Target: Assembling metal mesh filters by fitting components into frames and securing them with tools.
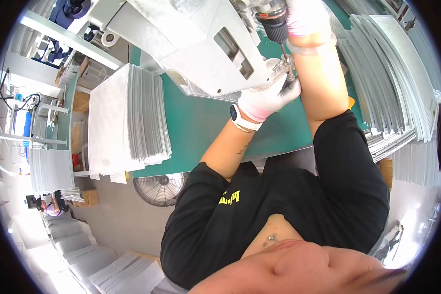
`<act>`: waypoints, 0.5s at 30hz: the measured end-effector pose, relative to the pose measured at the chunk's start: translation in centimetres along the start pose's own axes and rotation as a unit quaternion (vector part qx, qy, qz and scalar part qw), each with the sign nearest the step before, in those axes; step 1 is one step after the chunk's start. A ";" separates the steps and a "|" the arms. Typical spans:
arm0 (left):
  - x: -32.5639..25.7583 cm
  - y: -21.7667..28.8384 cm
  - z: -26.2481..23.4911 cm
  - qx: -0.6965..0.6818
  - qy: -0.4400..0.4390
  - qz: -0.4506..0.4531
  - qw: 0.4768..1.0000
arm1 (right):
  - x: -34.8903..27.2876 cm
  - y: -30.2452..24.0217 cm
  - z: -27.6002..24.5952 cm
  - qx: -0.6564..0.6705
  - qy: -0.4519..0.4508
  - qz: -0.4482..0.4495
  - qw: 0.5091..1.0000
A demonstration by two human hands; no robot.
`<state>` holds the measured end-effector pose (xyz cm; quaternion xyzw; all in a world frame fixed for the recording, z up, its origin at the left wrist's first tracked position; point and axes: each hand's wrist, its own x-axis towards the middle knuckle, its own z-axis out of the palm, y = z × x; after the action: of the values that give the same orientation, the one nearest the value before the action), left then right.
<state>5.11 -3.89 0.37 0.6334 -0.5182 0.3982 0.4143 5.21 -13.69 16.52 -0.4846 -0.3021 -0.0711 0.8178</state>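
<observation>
My left hand (268, 99), in a white and pink glove, is beside the lower end of a large white machine (181, 49). Its thumb and fingers close around a small metal part (289, 73), whose kind I cannot make out. A black drill chuck (274, 28) points down just above, and its thin bit reaches toward the fingertips. My right hand (306, 17), gloved the same way, is raised at the top edge beside the chuck. Its fingers are cut off by the picture's edge. A silvery textured sheet (215, 91) lies under the machine.
The machine stands on a green table (196, 127). A tall stack of white sheets (130, 117) is at the left, and several pale mesh panels (387, 73) lean at the right. A round fan (160, 188) stands below the table edge. Another person (53, 208) is far left.
</observation>
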 end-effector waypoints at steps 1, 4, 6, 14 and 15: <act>0.1 0.1 0.0 0.001 0.000 0.001 1.000 | 0.5 -0.1 0.0 0.052 -0.043 -0.002 0.998; -0.1 0.2 0.0 0.000 -0.002 0.000 1.000 | -0.6 -0.3 1.0 0.066 -0.041 -0.010 0.997; -0.7 0.2 0.6 0.016 -0.049 -0.045 0.998 | -0.9 -0.7 0.9 0.026 0.007 -0.019 0.999; -1.9 0.2 1.0 0.063 -0.025 -0.083 0.994 | -0.6 -2.0 -0.4 0.216 -0.118 -0.074 0.967; -1.8 -0.1 0.5 0.062 -0.039 -0.063 0.995 | -1.2 -2.9 -0.4 -0.023 0.058 -0.142 0.988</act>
<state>4.99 -3.74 -1.45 0.7044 -0.4671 0.3775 0.3783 3.21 -15.78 17.86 -0.4507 -0.3185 -0.2216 0.8039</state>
